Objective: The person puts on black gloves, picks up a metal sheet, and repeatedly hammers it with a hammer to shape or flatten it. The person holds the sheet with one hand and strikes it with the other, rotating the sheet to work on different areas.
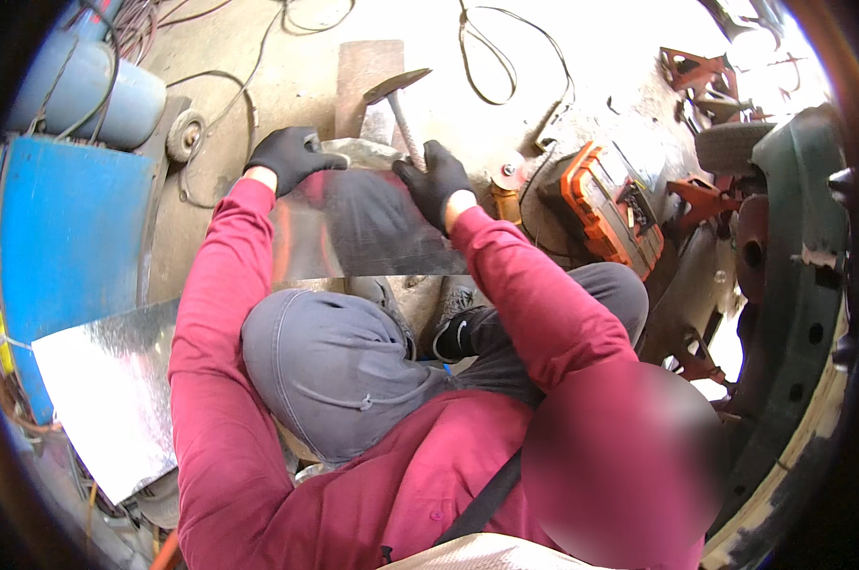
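A shiny sheet of metal (391, 228) lies in front of my knees, its surface mirroring dark and red shapes. My left hand (292, 160), in a black glove, grips the sheet's far left corner with curled fingers. In my right hand (439, 182), also gloved in black, is a hammer (401, 109). Its handle leans up and away from my fist, and its dark head stands above the far edge of the sheet. Between my hands, a curved silvery strip (363, 150) shows along that edge; whether it belongs to the sheet cannot be made out.
A flat brownish plate (368, 62) lies beyond the sheet. To the right are an angle grinder (507, 190) and an orange-black toolbox (610, 209). Cables (491, 57) trail over the floor. A blue panel (73, 228) and another bright metal sheet (111, 389) stand at left; red jack stands (700, 71) are far right.
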The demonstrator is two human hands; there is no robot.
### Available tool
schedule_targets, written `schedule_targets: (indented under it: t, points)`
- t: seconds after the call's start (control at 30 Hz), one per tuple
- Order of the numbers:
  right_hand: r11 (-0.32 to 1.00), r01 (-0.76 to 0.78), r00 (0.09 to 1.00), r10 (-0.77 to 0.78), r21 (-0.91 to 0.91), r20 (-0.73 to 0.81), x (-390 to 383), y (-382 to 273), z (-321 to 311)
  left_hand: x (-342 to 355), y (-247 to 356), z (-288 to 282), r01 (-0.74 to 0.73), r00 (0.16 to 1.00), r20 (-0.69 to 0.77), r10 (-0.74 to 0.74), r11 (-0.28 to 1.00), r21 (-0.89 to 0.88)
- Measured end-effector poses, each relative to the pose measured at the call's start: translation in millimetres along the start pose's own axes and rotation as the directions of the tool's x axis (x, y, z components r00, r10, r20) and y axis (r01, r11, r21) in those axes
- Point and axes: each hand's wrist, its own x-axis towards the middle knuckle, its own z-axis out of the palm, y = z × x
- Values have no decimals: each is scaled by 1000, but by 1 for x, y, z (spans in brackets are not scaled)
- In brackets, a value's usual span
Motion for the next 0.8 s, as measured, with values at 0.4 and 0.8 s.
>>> schedule_targets:
  t: [0.4,0.8]
  points:
    - [962,-147,989,143,231,36,-9,15,-3,-58,-84,16,29,942,-314,-118,961,-276]
    - [971,171,983,-158,-165,89,-44,-38,-108,-49,-69,-4,133,967,-212,-142,989,-59]
